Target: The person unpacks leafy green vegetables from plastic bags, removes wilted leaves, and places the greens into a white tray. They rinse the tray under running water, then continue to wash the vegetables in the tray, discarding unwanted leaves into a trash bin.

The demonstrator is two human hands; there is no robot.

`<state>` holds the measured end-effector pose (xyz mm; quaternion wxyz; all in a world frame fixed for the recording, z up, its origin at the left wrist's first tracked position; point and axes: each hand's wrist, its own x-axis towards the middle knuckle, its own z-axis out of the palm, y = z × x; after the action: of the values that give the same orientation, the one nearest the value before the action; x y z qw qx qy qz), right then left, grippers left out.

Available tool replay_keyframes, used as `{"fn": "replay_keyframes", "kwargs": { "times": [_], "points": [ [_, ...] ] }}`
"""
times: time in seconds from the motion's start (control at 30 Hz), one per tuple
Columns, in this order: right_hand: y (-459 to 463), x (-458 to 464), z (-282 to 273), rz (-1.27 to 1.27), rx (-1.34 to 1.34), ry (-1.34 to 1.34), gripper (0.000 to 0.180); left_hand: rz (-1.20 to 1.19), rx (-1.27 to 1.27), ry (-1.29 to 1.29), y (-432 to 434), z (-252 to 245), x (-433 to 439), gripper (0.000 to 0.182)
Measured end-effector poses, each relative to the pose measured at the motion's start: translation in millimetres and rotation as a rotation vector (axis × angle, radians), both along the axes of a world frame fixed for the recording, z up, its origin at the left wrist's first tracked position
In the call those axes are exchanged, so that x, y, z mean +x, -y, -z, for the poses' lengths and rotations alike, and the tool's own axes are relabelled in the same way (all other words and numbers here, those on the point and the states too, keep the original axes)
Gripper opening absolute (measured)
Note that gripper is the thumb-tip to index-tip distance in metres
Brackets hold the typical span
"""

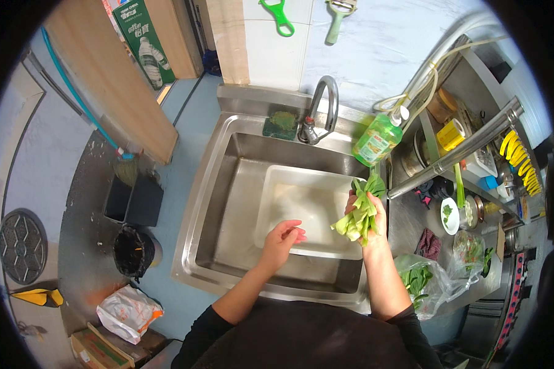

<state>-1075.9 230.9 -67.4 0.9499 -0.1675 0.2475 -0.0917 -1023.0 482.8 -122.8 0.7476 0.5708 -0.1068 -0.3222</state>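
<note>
My right hand [373, 217] is closed around a bunch of leafy greens [361, 214], held over the right end of a white plastic basin [267, 203]. Pale stalks point down and left, with darker leaves at the top. My left hand [284, 240] is over the basin's left front edge, fingers loosely curled and apart, holding nothing visible. The basin stands in a stainless steel sink [221, 203] and seems to hold some water. A chrome faucet [325, 106] rises at the sink's back edge.
A green dish soap bottle [377, 140] stands at the back right corner, a scouring pad [284, 121] left of the faucet. On the right steel counter lie a plastic bag of greens [415, 281] and a small white dish [449, 217]. A lined bin [134, 251] stands on the floor at left.
</note>
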Motion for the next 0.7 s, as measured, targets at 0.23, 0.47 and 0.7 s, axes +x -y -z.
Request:
{"fn": "replay_keyframes", "kwargs": {
  "times": [0.23, 0.47, 0.7],
  "points": [
    [-22.7, 21.9, 11.7, -0.002, -0.08, -0.131, 0.045, -0.19, 0.094, 0.141, -28.8, 32.3, 29.6, 0.027],
    [-42.7, 51.3, 54.4, -0.141, -0.105, -0.294, 0.035, -0.218, 0.702, 0.411, -49.9, 81.7, 46.6, 0.04],
    [-83.0, 72.2, 108.6, -0.478, -0.42, -0.49, 0.072, -0.158, 0.559, 0.168, -54.2, 102.8, 49.5, 0.045]
  ]
}}
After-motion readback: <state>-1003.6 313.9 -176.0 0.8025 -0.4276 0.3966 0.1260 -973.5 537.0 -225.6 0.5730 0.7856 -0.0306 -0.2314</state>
